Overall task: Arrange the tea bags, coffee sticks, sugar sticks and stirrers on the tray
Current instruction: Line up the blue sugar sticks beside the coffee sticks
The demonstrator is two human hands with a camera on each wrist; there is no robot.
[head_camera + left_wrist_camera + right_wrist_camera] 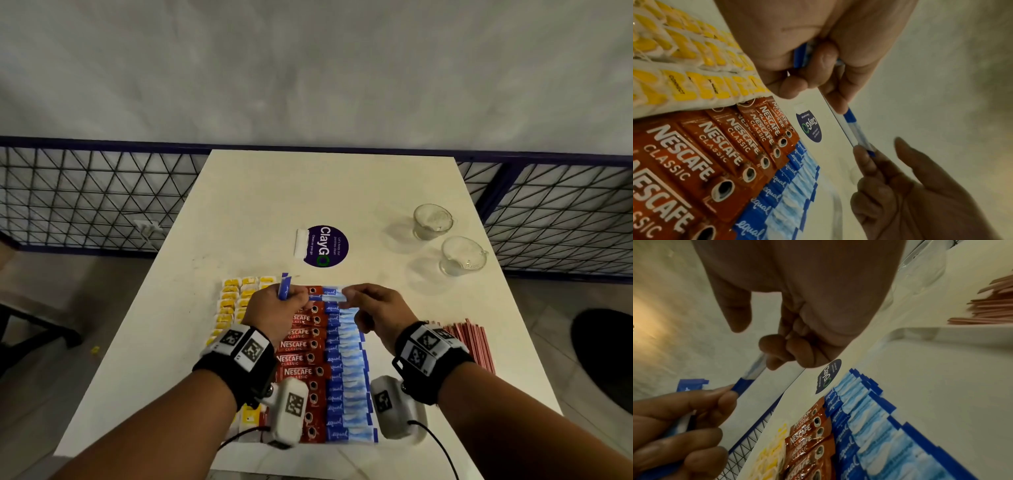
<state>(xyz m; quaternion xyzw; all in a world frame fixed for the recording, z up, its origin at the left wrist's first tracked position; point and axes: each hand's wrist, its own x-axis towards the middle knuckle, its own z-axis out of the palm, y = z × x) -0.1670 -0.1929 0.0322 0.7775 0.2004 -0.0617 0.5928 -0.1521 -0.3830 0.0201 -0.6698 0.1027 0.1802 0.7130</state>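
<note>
Three rows lie side by side: yellow tea bags point(231, 310), red Nescafe coffee sticks point(303, 346) and blue Equal sugar sticks point(346, 380). Above the rows' far end, my left hand point(299, 298) grips a small bundle of sugar sticks point(284, 287) upright in its fist. One sugar stick point(330, 296) stretches level between both hands. My right hand point(348, 294) pinches its right end between thumb and fingertip point(772, 345); the left fingers point(840, 104) hold its other end. Red stirrers point(469, 342) lie in a heap to the right. I cannot tell the tray's outline from the white tabletop.
Two empty glass cups point(433, 221) point(462, 255) stand at the back right of the table. A round purple ClayGo sticker point(325, 246) with a white paper scrap point(301, 243) beside it sits just beyond the rows. A dark wire fence point(85, 198) runs behind the table.
</note>
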